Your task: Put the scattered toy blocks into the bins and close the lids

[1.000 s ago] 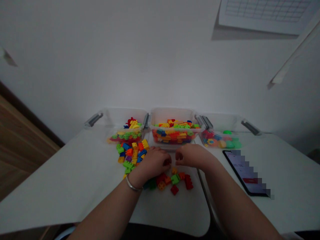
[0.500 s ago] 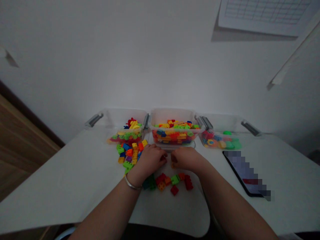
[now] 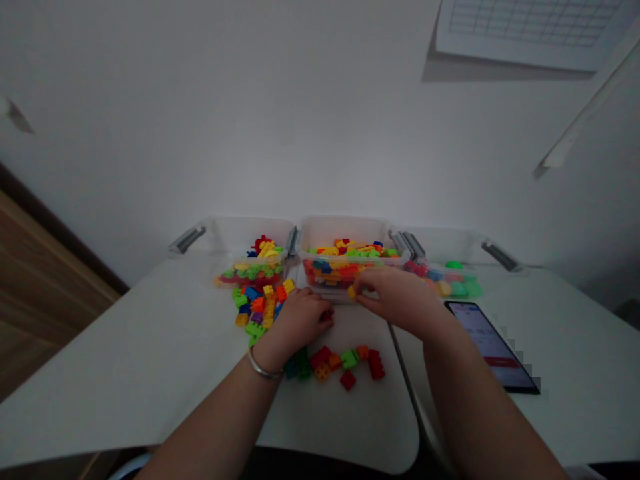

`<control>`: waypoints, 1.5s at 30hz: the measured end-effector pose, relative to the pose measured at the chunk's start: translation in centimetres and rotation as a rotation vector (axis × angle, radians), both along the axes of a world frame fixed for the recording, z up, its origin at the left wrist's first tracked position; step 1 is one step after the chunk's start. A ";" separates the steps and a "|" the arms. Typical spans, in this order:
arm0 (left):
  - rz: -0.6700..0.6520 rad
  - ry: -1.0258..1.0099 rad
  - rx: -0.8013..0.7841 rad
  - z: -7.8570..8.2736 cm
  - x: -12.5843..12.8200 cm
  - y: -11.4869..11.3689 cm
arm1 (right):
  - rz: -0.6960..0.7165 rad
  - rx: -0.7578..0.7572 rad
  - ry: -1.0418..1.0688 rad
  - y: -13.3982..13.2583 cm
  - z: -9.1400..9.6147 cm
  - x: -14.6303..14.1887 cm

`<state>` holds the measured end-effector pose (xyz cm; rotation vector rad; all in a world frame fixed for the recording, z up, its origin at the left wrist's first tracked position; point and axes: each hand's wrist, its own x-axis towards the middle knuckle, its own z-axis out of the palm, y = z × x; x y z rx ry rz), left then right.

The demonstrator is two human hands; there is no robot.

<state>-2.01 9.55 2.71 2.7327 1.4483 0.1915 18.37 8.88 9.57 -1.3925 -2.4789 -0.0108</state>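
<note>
R grip [image 3: 395,297] narrow, pinching yellow brick [image 3: 351,291] at front rim of mid bin [image 3: 345,227]. L grip [image 3: 300,320] curled on desk [image 3: 125,347], can't tell if holding. Loose bricks [image 3: 263,307] just beside it, prob. kept within reach.

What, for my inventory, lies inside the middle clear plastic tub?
Orange, yellow, green, blue and red plastic bricks lie in the clear plastic tub; the right hand covers its front right corner, hiding what's there.

text: none legible | phone screen [image 3: 493,347]: blurred | wall chart [image 3: 530,23]: unreadable
</note>
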 end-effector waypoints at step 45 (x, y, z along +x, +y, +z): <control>0.233 -1.177 -0.575 0.0 0.4 0.7 | 0.004 0.075 0.219 -1.1 1.0 -1.3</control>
